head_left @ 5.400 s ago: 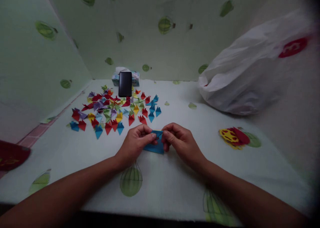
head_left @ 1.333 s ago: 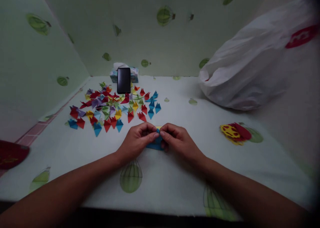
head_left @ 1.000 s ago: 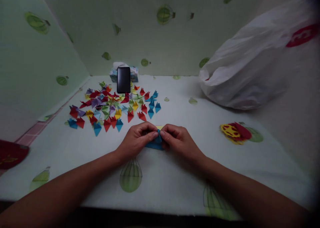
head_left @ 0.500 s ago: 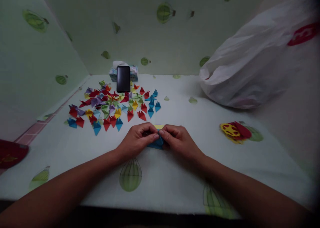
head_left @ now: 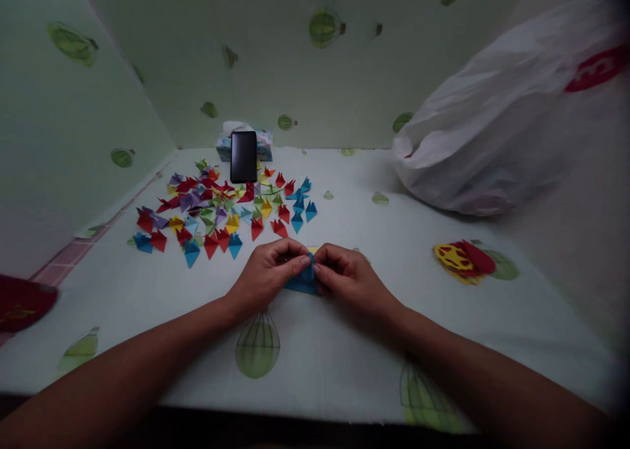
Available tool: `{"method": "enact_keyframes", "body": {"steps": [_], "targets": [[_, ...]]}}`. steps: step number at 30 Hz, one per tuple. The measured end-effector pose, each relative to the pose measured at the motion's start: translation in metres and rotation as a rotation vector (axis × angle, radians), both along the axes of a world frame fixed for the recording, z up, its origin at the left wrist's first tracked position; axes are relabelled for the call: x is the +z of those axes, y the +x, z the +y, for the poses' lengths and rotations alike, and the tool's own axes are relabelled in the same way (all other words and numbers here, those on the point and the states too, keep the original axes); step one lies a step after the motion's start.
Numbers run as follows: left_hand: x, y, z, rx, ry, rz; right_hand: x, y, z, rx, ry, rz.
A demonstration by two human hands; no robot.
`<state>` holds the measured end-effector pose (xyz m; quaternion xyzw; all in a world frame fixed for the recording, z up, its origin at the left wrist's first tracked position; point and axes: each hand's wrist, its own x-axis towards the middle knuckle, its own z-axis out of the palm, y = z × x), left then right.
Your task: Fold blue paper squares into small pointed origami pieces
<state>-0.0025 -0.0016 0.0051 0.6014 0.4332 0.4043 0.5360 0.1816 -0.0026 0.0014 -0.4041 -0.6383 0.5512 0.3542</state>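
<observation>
Between my hands is a small piece of folded blue origami paper, pinched at its upper part by thumbs and fingers. My left hand grips it from the left, and my right hand from the right, the fingertips nearly meeting. Under it lies more blue paper, with a yellow strip showing just beyond my fingers. Much of the paper is hidden by my hands. Farther off to the left, many folded paper cranes in red, blue, purple, green and yellow are spread on the tabletop.
A dark phone leans on a tissue box behind the cranes. At right, yellow and red cut-out pieces lie below a big white plastic bag. A dark red object sits at the left edge of the table.
The pinched blue paper has turned and now stands more upright between my fingertips. Both hands stay in nearly the same place.
</observation>
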Motion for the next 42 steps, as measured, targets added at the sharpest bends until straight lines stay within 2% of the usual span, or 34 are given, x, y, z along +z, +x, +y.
{"method": "enact_keyframes", "body": {"steps": [9, 19, 27, 31, 37, 42], "targets": [[0.002, 0.001, 0.000, -0.013, -0.001, 0.035, -0.002, 0.003, 0.000, 0.038, 0.157, -0.127], [-0.007, 0.003, -0.002, 0.104, 0.023, 0.037, 0.000, 0.000, -0.003, 0.059, 0.022, -0.037], [-0.003, 0.002, -0.004, 0.041, -0.045, -0.019, -0.001, -0.002, -0.001, 0.000, 0.192, -0.159], [0.000, 0.002, -0.005, 0.066, -0.069, -0.036, 0.001, -0.002, -0.003, 0.029, 0.139, -0.132], [-0.002, 0.003, -0.001, 0.026, -0.136, -0.076, 0.004, -0.002, -0.003, 0.014, -0.098, -0.047], [0.003, 0.002, 0.000, 0.031, -0.119, -0.060, 0.003, -0.002, -0.001, -0.004, -0.074, -0.058]]}}
